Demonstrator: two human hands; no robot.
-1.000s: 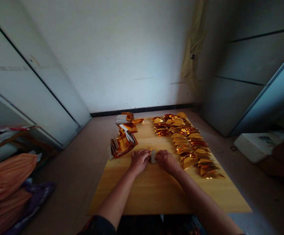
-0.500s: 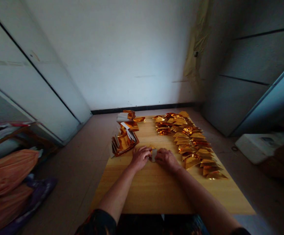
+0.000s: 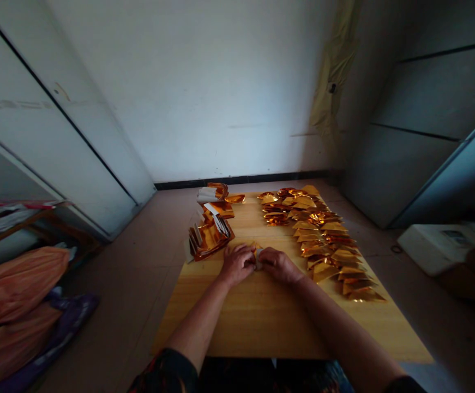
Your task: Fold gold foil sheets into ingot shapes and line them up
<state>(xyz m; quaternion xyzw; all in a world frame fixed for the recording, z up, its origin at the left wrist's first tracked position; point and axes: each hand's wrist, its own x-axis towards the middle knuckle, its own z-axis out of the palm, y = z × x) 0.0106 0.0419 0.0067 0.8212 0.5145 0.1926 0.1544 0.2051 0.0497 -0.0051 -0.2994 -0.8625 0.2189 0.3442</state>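
Observation:
Between my two hands, on the wooden table (image 3: 262, 316), is a small piece of gold foil paper (image 3: 257, 253) with a pale grey-white back. My left hand (image 3: 238, 264) pinches its left side, fingers curled. On its other side, my right hand (image 3: 278, 265) grips with bent fingers. Most of the paper is hidden under the fingertips. Just beyond my left hand stands a bundle of gold foil sheets (image 3: 210, 239) with white backs. To the right lie rows of folded gold foil paper pieces (image 3: 323, 245), overlapping each other.
More foil sheets (image 3: 213, 192) sit at the table's far left. Orange and purple bags (image 3: 20, 305) lie on the floor at left. A white box (image 3: 433, 248) is on the floor at right. A wall (image 3: 221, 98) and grey cabinets (image 3: 417, 136) surround the table.
My hands have drawn slightly closer together, and less of the paper's pale side shows between them. The whole view has shifted a little.

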